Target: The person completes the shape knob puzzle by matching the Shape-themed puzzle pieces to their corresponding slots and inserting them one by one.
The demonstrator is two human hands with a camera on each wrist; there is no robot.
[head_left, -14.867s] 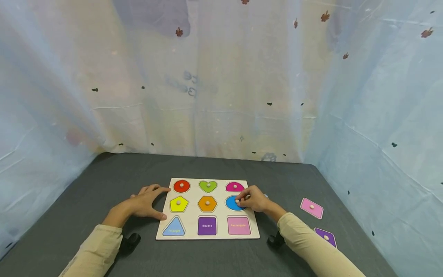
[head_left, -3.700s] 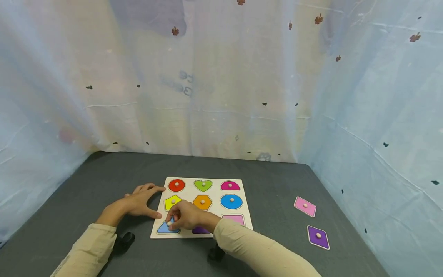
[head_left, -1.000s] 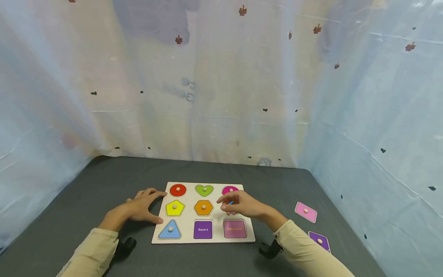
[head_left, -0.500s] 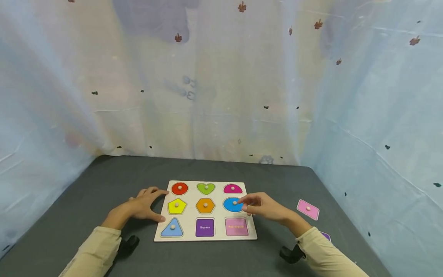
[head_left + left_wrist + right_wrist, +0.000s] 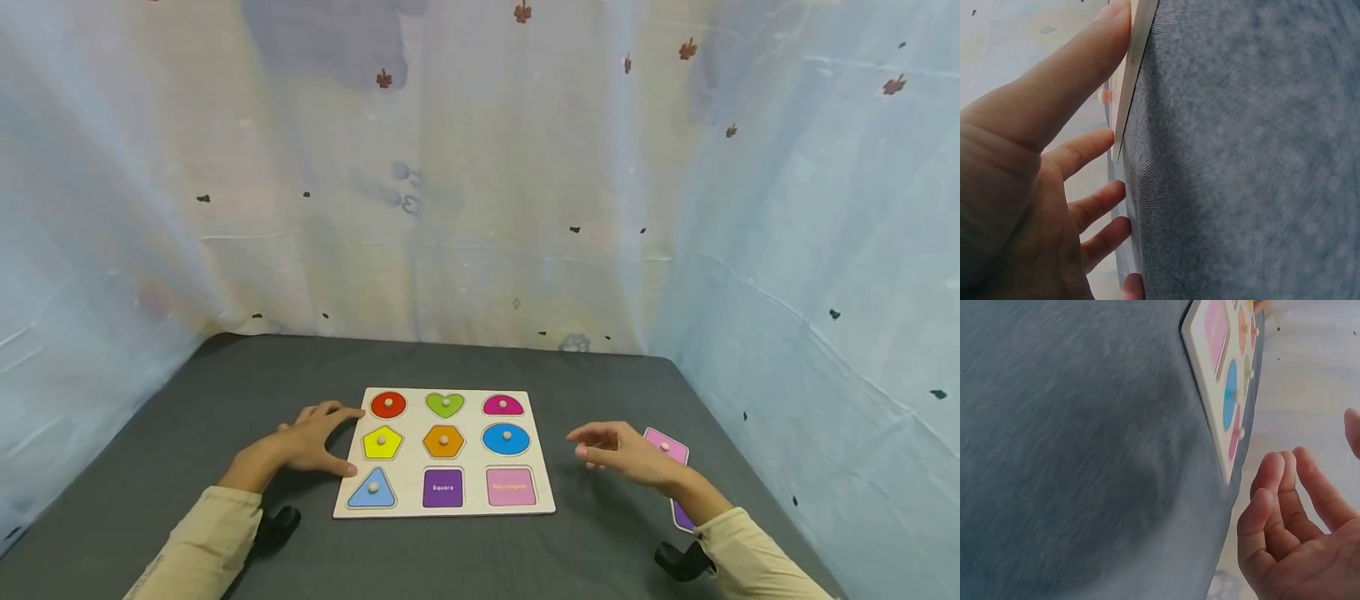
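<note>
A cream wooden peg puzzle board lies on the dark cloth. My left hand touches its left edge with thumb and forefinger, the fingers spread; the left wrist view shows the thumb on the board's edge. My right hand hovers right of the board, fingers loosely bent and holding nothing. Close by it lie the pink rectangle piece and the purple square piece, both partly hidden by the hand and arm. Printed recesses for the square and rectangle show on the board's near row.
Knobbed pieces sit in the other recesses, among them the blue triangle, the blue oval and the orange hexagon. Pale curtains hang behind and beside the dark table.
The right hand has left the area over the board and moved right, toward the loose pieces. Earlier it pinched the knob of the blue triangle, now in its recess. The left hand stays put.
</note>
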